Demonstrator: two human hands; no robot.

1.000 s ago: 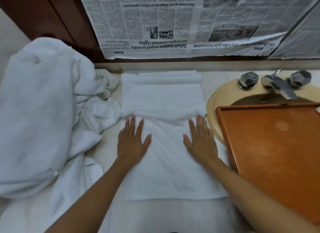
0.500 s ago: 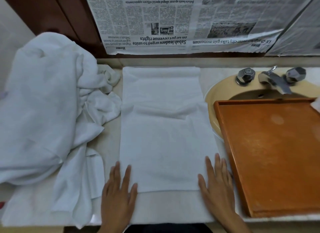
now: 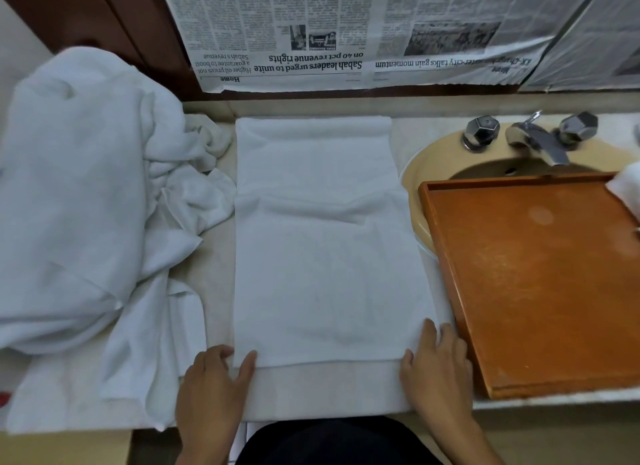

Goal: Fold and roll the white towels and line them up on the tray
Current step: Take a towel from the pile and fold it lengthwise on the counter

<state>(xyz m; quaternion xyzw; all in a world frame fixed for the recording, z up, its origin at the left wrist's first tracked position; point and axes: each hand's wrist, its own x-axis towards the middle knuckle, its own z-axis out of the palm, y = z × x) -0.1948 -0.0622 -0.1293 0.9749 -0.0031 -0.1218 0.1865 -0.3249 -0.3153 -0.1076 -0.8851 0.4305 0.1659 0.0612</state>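
Head view, nearest first. At 6 o'clock the two hands sit apart at the near corners of the folded towel. The left hand pinches the near left corner, with its thumb on top of the cloth and its fingers curled at the side edge. The right hand lies over the near right corner with its thumb against the near edge. I cannot tell whether it has actually gripped the cloth. Taking both corners at once probably keeps the edge straight for the next fold or the start of a roll.

The towel lies as a long strip in the middle of the desk, running from 6 towards 12 o'clock. A crease crosses it about halfway up, and a lower layer of cloth shows beyond its near edge.

At 3 o'clock, just beside the towel, the wooden tray rests partly over the sink, close enough for a finished roll to be set down easily. Something white at its far right corner may be a rolled towel, but it is cut off by the frame. At 9 o'clock a heap of unfolded towels waits, so most of the task looks undone.

Farther off, at about 2 o'clock, is the tap. At 12 o'clock sheets of newspaper hang upside down on the wall.
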